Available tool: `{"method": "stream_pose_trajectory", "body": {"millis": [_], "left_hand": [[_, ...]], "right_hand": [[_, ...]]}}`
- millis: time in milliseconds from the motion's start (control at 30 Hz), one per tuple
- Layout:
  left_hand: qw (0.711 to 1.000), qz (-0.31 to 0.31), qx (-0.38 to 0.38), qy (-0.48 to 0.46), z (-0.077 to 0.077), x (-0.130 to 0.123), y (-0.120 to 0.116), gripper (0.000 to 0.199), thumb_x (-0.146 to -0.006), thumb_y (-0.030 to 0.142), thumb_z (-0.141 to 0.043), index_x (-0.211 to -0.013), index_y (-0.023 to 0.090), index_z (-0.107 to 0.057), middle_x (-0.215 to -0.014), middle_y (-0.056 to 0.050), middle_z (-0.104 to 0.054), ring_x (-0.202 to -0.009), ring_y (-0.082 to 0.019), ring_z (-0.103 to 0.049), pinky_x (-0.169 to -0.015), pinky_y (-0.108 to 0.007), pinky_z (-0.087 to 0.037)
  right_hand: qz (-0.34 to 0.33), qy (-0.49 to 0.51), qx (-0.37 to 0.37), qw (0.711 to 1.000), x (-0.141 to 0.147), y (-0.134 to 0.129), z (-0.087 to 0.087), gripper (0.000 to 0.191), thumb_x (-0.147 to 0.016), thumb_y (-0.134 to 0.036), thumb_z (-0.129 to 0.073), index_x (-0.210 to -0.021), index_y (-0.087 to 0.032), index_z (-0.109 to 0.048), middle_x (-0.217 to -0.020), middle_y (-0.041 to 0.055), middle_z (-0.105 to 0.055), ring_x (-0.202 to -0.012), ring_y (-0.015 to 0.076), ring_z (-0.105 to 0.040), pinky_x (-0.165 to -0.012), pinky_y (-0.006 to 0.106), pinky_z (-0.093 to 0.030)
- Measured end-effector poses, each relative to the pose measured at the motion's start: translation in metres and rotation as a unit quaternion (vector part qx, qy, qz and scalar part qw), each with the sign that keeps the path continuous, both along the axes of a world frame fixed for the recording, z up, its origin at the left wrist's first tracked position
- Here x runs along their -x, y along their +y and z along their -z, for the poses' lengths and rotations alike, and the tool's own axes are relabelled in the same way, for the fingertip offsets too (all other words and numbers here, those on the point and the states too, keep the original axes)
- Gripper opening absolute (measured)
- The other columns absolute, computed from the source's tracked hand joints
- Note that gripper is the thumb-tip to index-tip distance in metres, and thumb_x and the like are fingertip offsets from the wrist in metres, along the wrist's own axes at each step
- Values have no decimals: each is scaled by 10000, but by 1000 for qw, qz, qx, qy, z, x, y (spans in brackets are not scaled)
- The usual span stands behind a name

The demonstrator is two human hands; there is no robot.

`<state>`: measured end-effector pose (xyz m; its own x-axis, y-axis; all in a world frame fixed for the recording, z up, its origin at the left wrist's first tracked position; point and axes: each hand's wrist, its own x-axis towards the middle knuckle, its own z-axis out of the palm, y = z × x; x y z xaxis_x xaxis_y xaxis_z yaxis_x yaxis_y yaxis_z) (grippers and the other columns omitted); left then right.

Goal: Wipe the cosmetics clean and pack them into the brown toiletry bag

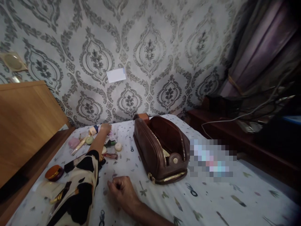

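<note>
Lying beside left hand (106, 128) — blue-white container (93, 130)

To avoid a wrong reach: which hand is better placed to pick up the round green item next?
Probably the left hand: it is close to the round green item, though whether it holds something is unclear. The right hand is curled, farther away, nearer the brown bag.

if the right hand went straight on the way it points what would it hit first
Most likely the black-and-cream left sleeve: the curled right hand points across the bedsheet toward it. How high that sleeve sits is unclear, so the hand might pass underneath.
</note>
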<state>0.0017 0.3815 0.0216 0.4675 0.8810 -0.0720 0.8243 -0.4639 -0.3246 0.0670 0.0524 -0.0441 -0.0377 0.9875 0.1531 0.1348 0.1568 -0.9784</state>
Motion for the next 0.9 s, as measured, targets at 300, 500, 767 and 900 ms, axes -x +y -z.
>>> {"method": "stream_pose_trajectory", "body": {"millis": [300, 500, 767, 900], "left_hand": [[994, 16, -78, -72, 3, 9, -25, 438, -897, 99, -516, -1332, 147, -510, -1387, -198, -484, -1160, -299, -579, -980, -423, -473], [980, -1, -118, -158, 9, 15, -42, 555, -850, 22, -409, -1391, 146, -400, -1395, -204, -422, -1193, -340, -519, -900, -405, -493], [927, -13, -127, -354, 14, 25, -49, 524, -822, 84, -515, -1330, 157, -409, -1400, -186, -389, -1110, -316, -575, -916, -418, -476], [866, -25, -116, -486, 19, 31, -42, 555, -720, 102, -651, -1231, 191, -453, -1303, -129, -457, -1103, -277, -573, -943, -399, -465]], "right_hand": [[-1, -9, -2, 1000, 1, 1, -1, 408, -803, -273, -501, -484, -199, -258, -489, -58, -232, -488, 74, -243, -525, 247, -229], [-9, -9, -12, 1000, -1, 1, -2, 400, -804, -277, -488, -482, -202, -264, -476, -58, -247, -476, 76, -252, -526, 249, -237], [-6, -9, -11, 1000, 0, 0, -4, 401, -810, -297, -490, -485, -201, -274, -481, -55, -268, -486, 81, -270, -535, 250, -249], [-3, -17, -23, 1000, 0, 1, -3, 404, -808, -298, -488, -483, -201, -268, -479, -56, -265, -483, 80, -268, -541, 251, -253]]}}
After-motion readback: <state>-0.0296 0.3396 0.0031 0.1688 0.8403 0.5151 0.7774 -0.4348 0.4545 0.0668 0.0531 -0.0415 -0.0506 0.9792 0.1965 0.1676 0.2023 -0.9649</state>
